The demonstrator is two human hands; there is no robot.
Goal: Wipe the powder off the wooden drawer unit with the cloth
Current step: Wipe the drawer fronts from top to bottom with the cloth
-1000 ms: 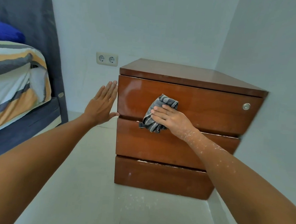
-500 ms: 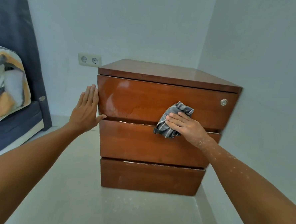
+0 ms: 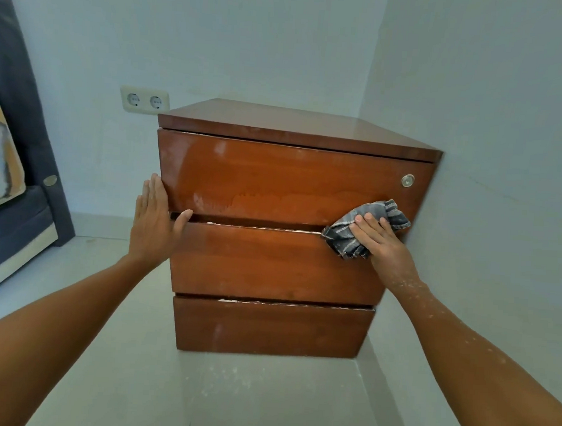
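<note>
The wooden drawer unit [image 3: 270,265] stands in the room's corner, three drawers stacked, glossy brown. Pale powder smears cover the lower part of the top drawer front [image 3: 257,201], and white powder lines the gaps between drawers. My right hand [image 3: 382,248] presses a crumpled grey striped cloth [image 3: 347,236] against the right end of the top drawer's lower edge. My left hand [image 3: 154,221] lies flat with fingers together against the unit's left side, thumb hooked on the gap under the top drawer. White specks dot my right wrist and forearm.
A round metal lock [image 3: 407,180] sits at the top drawer's right. A double wall socket [image 3: 144,100] is left of the unit. A bed with a dark frame [image 3: 19,216] stands at far left. Powder is scattered on the pale floor [image 3: 230,381] in front. The right wall [image 3: 506,160] touches the unit.
My right hand has slid the cloth rightward along the top drawer's lower edge, from its middle to its right end. My left hand has settled against the unit's left side.
</note>
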